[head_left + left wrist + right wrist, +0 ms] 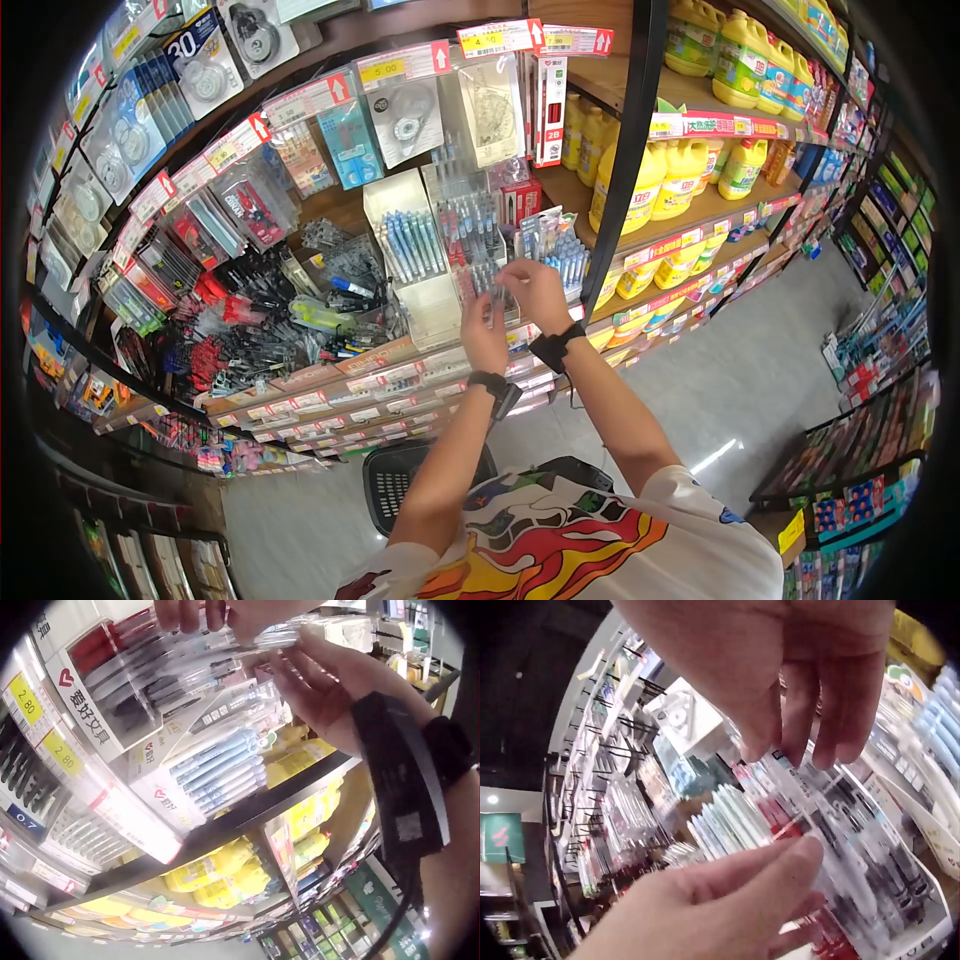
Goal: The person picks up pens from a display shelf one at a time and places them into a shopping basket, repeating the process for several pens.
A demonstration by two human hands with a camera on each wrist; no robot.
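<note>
Both hands work close together over a display box of pens [470, 235] on the shelf. The left hand [485, 338] is lower, its thumb and fingertips pinching a slim clear pen [279, 634]. Just beside it the right hand [540, 298], palm down, pinches the same pen near its other end. In the right wrist view, the right hand [825, 682] reaches down from above and the left hand [727, 900] lies below. Clear-barrelled pens [855, 877] with dark and red parts stand behind the fingers. Blur and the fingers hide part of the held pen.
A box of light-blue pens [410, 245] stands left of the hands, with a bin of loose pens [250, 330] beyond. Packaged stationery [405, 120] hangs above. A black shelf post [625, 130] divides off yellow bottles [680, 180]. A black basket [390, 490] is below.
</note>
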